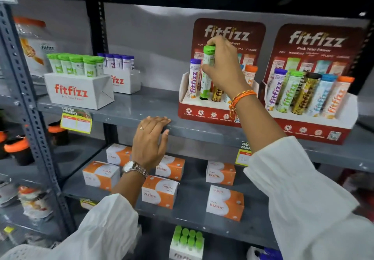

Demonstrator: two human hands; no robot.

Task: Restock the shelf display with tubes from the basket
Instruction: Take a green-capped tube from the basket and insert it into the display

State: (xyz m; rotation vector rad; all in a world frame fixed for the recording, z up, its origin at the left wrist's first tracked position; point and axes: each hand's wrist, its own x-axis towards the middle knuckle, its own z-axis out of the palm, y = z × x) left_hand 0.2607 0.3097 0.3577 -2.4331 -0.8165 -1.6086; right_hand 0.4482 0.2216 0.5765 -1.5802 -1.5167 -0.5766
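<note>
Placing step: right hand (222,65) pinches green-capped plastic tube (206,73) over its slot in left red cardboard display stand (202,114). Left hand (150,138) open, resting on grey metal shelf edge (121,116). Next, probably: seat tube, release.

Grey metal shelving unit (141,107) w/ perforated uprights (30,107) against plain grey back wall (153,37).

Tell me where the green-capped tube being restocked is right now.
In the right hand, the green-capped tube stands in the left fitfizz display stand, between the purple-capped tube and the gold tube.
</note>
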